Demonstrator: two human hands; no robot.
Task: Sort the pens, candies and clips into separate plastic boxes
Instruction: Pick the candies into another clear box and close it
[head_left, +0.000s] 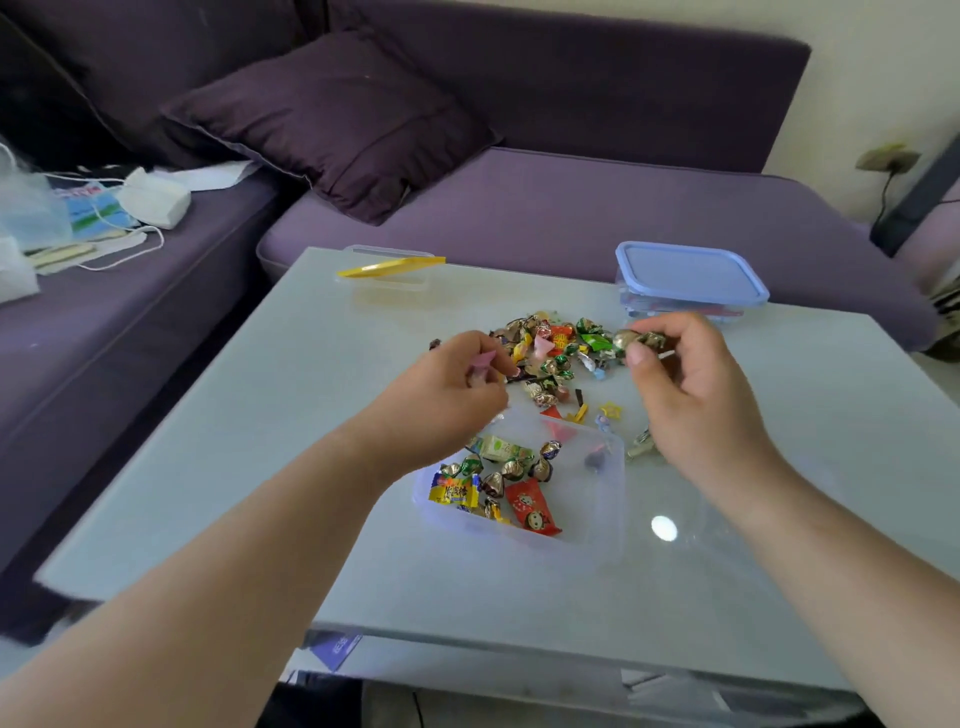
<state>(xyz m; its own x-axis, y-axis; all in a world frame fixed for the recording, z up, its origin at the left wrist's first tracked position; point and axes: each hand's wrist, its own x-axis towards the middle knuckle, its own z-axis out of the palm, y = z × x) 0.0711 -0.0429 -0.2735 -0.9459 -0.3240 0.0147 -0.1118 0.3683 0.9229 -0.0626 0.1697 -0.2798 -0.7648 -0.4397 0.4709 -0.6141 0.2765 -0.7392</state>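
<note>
A home living room: a purple corner sofa (597, 208) with a matching cushion (332, 119) wraps around a low frosted-glass table (260, 467), wall socket (887, 158) nearby.

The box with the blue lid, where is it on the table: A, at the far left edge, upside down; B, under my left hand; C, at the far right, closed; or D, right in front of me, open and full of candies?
C: the box with the blue lid stands closed at the table's far right, while the candies lie in the open clear box nearer me.
</note>
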